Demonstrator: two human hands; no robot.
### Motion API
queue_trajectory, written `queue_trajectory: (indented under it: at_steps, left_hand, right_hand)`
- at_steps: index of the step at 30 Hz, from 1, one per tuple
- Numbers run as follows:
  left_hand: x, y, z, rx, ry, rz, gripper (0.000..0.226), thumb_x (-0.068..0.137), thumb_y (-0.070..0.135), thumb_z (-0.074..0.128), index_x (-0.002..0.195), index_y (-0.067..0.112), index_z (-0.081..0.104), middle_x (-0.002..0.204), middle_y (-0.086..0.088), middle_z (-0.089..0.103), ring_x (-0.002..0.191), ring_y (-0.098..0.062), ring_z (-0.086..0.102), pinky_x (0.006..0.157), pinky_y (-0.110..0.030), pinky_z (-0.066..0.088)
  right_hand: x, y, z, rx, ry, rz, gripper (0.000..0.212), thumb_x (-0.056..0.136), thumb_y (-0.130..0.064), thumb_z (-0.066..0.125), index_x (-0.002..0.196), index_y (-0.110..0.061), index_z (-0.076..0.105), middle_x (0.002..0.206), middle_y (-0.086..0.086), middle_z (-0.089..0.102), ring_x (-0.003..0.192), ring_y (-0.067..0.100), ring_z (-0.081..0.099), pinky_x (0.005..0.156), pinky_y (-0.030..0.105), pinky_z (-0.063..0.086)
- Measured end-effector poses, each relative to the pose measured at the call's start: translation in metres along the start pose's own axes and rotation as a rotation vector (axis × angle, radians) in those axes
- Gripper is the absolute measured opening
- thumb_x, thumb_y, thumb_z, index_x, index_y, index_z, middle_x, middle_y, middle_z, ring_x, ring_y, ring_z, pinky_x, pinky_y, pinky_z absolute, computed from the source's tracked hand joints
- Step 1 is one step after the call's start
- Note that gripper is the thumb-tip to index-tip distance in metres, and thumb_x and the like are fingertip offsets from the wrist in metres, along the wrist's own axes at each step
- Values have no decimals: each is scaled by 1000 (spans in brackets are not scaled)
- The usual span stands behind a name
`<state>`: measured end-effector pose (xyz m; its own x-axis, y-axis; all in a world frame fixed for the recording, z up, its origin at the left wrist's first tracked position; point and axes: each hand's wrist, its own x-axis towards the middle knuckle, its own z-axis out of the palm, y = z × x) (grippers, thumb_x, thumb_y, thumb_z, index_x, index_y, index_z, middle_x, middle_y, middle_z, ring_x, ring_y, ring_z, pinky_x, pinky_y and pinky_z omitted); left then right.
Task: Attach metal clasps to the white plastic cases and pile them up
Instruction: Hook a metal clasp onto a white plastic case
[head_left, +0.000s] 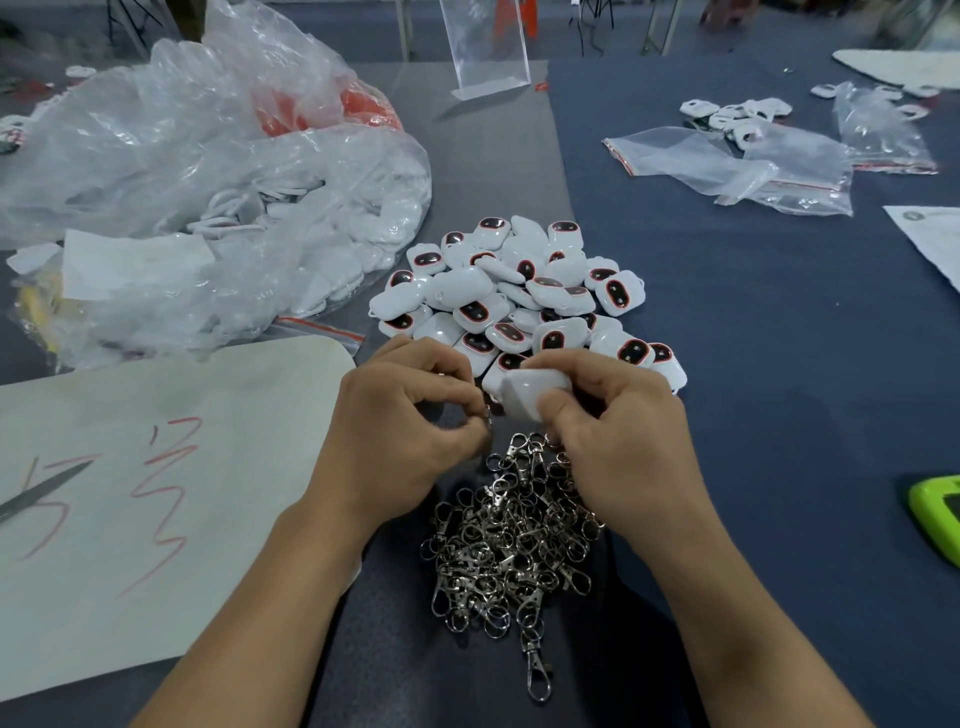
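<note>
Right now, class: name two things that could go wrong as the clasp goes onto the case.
1. The clasp pinched in the left hand is small and mostly hidden; it might slip into the tangled clasp pile near it.
2. The right hand holds the white case right beside the heaped case pile; a nudge may send cases sliding.

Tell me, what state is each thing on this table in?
Left hand: pinches a clasp.
Right hand: holds a case.
Case pile: loose heap beyond the hands.
Clasp pile: tangled heap under the hands.
Big bag: crumpled, white parts inside.
Scissors: shut, lying on paper.
Small bags: lying flat.
</note>
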<state>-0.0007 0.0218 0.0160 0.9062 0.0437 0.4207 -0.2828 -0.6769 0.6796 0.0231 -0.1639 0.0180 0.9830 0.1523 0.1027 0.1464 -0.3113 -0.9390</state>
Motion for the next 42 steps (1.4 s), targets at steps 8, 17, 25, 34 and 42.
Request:
queue_trajectory:
  at_steps: [8,17,25,34,42]
  left_hand:
    - [0,3,1,-19,-22,-4,12,63,17,79,67,27,76,83,13,68,90,-15,62,80,-16,44]
    - [1,6,0,-44,-13,-36,16,62,15,74,63,31,71,82,12,68,88,-14,63,79,-18,44]
    - [1,7,1,-47,-39,-28,18,62,20,74,62,36,68,81,14,66,89,-15,62,78,-16,44]
    - [1,4,1,-51,-80,-44,14,61,18,75,61,32,71,82,15,67,89,-14,63,76,-23,48]
    - [0,6,1,-40,-69,-84,12,58,21,77,62,32,73,81,15,67,89,-10,63,77,-14,44]
  right_hand:
    - [2,3,-2,-23,-69,-2,28,93,-11,68,99,-37,77,86,-14,73,70,1,62,64,14,45]
    - [1,4,0,13,-14,-5,30,94,-11,65,101,-38,76,81,-14,71,63,1,57,58,13,43]
    - [1,6,-2,-66,-94,-21,28,94,-13,67,101,-38,76,89,-12,72,75,5,62,67,16,46]
    - [1,4,0,23,-49,2,32,94,-10,66,100,-40,75,78,-12,67,61,5,55,57,15,44]
    - [0,-1,-2,10,-93,0,34,93,-5,68,93,-38,76,75,-19,69,64,1,58,60,15,47]
